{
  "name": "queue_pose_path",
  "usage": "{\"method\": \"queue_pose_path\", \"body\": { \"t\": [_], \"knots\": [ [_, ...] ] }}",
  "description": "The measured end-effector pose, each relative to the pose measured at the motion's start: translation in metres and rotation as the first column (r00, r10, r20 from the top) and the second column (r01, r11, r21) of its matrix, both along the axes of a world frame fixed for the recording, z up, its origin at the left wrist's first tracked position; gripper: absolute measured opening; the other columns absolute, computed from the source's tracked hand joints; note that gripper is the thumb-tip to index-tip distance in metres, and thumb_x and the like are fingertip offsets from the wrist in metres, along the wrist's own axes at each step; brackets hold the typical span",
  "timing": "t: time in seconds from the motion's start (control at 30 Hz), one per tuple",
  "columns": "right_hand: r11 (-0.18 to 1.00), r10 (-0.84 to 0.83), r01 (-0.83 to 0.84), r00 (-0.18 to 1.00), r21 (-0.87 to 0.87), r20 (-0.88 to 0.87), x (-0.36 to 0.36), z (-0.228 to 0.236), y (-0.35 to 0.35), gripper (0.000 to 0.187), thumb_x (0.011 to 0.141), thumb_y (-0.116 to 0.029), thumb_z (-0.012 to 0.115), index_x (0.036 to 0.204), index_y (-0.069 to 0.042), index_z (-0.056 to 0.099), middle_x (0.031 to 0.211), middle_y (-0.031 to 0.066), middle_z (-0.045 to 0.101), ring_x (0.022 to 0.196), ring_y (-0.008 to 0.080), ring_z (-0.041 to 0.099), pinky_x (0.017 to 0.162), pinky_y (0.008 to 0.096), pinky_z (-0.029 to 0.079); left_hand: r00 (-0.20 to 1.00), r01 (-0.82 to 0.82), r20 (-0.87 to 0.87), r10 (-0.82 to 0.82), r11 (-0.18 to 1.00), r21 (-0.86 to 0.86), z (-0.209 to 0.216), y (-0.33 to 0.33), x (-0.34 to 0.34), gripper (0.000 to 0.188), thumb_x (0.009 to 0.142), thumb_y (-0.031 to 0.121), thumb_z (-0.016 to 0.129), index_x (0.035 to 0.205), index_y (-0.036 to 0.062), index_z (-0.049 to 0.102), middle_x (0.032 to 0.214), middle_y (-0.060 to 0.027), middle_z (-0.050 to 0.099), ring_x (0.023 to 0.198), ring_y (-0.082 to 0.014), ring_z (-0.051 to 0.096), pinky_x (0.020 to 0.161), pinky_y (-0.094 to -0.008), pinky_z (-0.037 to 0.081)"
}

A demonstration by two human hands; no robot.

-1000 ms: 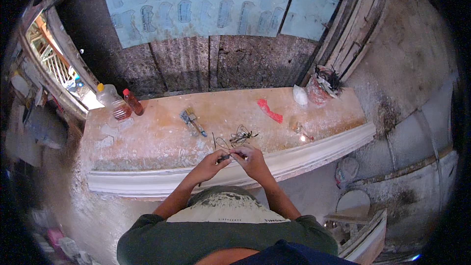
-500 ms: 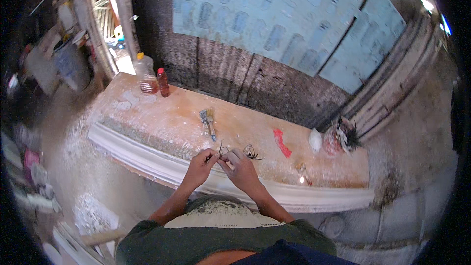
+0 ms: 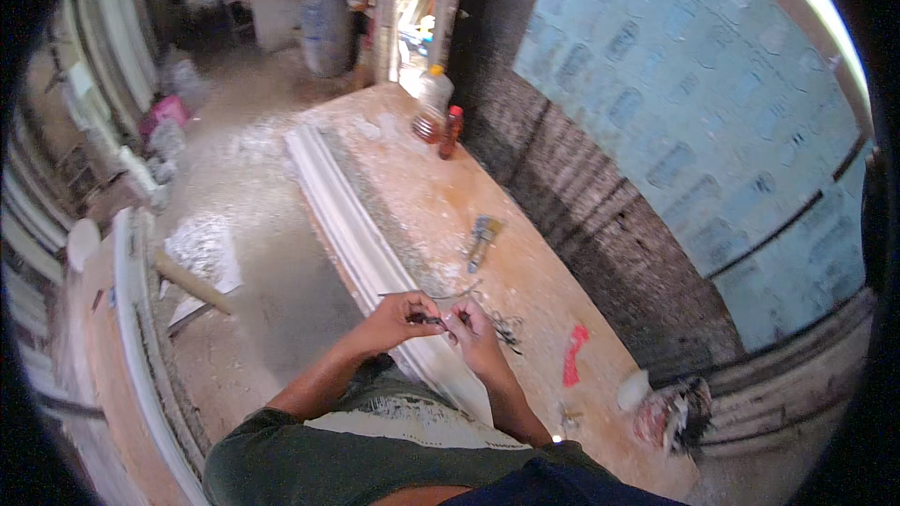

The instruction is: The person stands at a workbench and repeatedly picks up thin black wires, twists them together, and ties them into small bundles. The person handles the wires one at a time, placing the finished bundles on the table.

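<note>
Swinging leftward over the last half second, the head-worn view set the pale, paint-spattered wooden bench on a steeper slant, while the hands stayed together before the torso. Bare left-hand fingers closed on a small, dark, slender piece, and the bare right hand met it from the other side, thumb and fingertips pinched on its end. Such a two-sided pinch probably steadied something so slight; its exact nature was too small to tell. It was held above the long, white, ridged moulding lining the bench's near edge, close to the body, likely for a clear look down. Just beyond the right hand lay a loose tangle of thin, dark strands, seemingly left within easy reach. Farther off rested a flat paintbrush with tan bristles and a bright red, crinkled strip. A clear plastic bottle with a yellow cap and a slim, reddish, red-capped bottle stood upright near the far end, perhaps out of the hands' way.
</note>
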State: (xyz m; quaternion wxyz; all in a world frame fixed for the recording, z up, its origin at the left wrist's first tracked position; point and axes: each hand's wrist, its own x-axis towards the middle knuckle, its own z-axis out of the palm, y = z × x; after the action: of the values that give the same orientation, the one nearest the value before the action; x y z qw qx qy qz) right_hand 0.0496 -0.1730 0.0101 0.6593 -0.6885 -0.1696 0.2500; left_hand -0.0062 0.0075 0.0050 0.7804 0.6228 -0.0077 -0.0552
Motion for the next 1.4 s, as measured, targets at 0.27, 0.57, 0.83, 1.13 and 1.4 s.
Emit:
{"method": "queue_pose_path", "body": {
  "t": [0.27, 0.57, 0.83, 1.13, 1.4],
  "knots": [
    [0.98, 0.001, 0.027, 0.991, 0.199, -0.136, -0.007, 0.014, 0.023, 0.015, 0.093, -0.017, 0.065, 0.087, -0.006, 0.057, 0.065, -0.0016, 0.056, 0.055, 0.0034, 0.048, 0.049, 0.0191, 0.036, 0.836, -0.523, 0.474, 0.277, 0.662, 0.537, 0.046, -0.02, -0.037, 0.015, 0.079, 0.0, 0.074, 0.091, 0.0025, 0.066, 0.087, -0.009, 0.068, 0.085, -0.0194, 0.066, 0.078, -0.0319, 0.053],
    [0.984, 0.058, -0.087, 0.982, 0.156, 0.182, -0.029, 0.024, 0.024, 0.017, 0.08, 0.0, 0.068, 0.089, -0.005, 0.054, 0.076, -0.0044, 0.05, 0.065, 0.0019, 0.042, 0.057, 0.0183, 0.034, 0.795, -0.576, 0.588, 0.147, 0.484, 0.658, 0.03, -0.005, -0.046, 0.013, 0.082, 0.0, 0.067, 0.093, 0.004, 0.061, 0.093, -0.0118, 0.063, 0.09, -0.0296, 0.058, 0.084, -0.04, 0.044],
    [0.998, -0.015, -0.016, 0.877, 0.06, 0.481, -0.033, 0.014, 0.024, 0.014, 0.077, -0.001, 0.072, 0.089, -0.006, 0.07, 0.093, 0.0046, 0.064, 0.07, 0.0096, 0.053, 0.06, 0.0231, 0.042, 0.97, -0.233, -0.067, 0.235, 0.972, 0.042, -0.008, -0.003, -0.066, 0.023, 0.1, 0.022, 0.053, 0.102, 0.0014, 0.062, 0.087, 0.0026, 0.055, 0.082, -0.0082, 0.048, 0.078, -0.0245, 0.041],
    [0.992, -0.02, 0.091, 0.789, -0.085, 0.615, -0.064, 0.026, 0.02, 0.022, 0.073, -0.01, 0.081, 0.093, -0.006, 0.072, 0.08, 0.0051, 0.069, 0.063, 0.0136, 0.059, 0.059, 0.0264, 0.049, 0.981, -0.196, -0.017, 0.196, 0.98, -0.031, -0.006, -0.001, -0.079, 0.023, 0.101, 0.024, 0.052, 0.099, 0.0021, 0.061, 0.091, 0.0032, 0.059, 0.087, -0.0065, 0.05, 0.081, -0.0243, 0.041],
    [0.972, -0.181, 0.231, 0.868, -0.052, 0.462, -0.078, 0.012, 0.024, 0.012, 0.081, -0.008, 0.075, 0.09, 0.0, 0.07, 0.082, 0.0065, 0.07, 0.068, 0.0092, 0.061, 0.063, 0.024, 0.05, 0.973, -0.162, 0.167, 0.157, 0.987, 0.018, 0.009, 0.009, -0.077, 0.012, 0.095, 0.01, 0.059, 0.102, 0.0013, 0.057, 0.091, 0.0012, 0.059, 0.09, -0.0068, 0.052, 0.084, -0.0256, 0.043]
  ]
}}
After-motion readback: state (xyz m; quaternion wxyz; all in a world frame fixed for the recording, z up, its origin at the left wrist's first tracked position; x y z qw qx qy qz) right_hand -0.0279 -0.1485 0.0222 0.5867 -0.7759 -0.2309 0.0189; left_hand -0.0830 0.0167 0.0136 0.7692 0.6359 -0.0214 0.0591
